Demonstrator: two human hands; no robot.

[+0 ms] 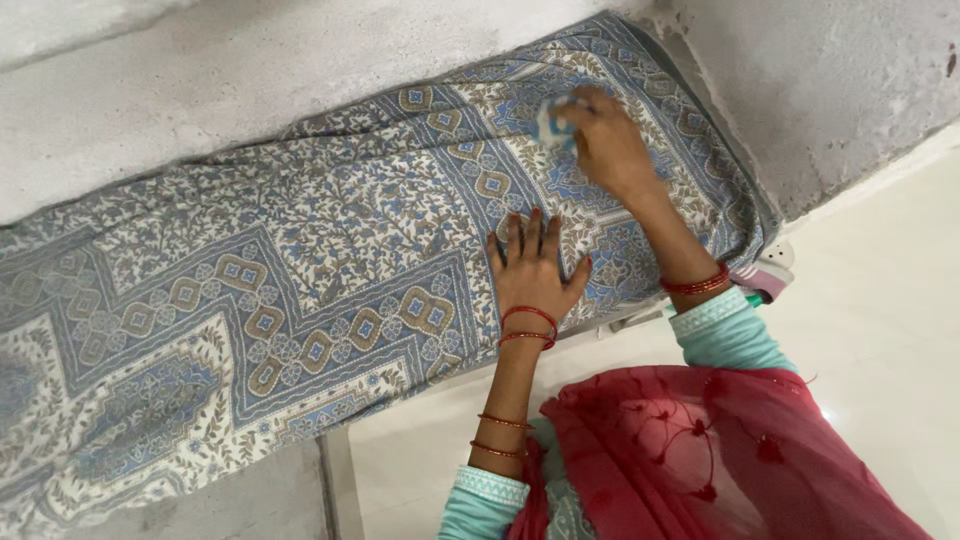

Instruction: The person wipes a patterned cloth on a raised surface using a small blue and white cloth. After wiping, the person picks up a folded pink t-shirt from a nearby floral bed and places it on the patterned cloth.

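Blue, tan and cream printed cloth [300,270] covers the counter [150,100], a grey stone slab, and runs from its lower left end to its far right end, where the cloth's edge folds down over the corner beside a rough grey wall [830,80]. No package, label or sign shows on it. The left hand [535,265] lies flat on the cloth near the counter's front edge, palm down, fingers [528,232] straight and slightly spread, holding nothing. The right hand [605,145] rests farther back, near the right end, its fingers curled around a small pale blue and white thing [550,125]; most of that thing is hidden under the hand and blurred, so its kind cannot be told. It touches the cloth just beyond the left hand's fingertips. Red bangles [697,284] ring both wrists. Below the counter's right corner a white and pink object [770,272] peeks out over the pale floor [880,300]
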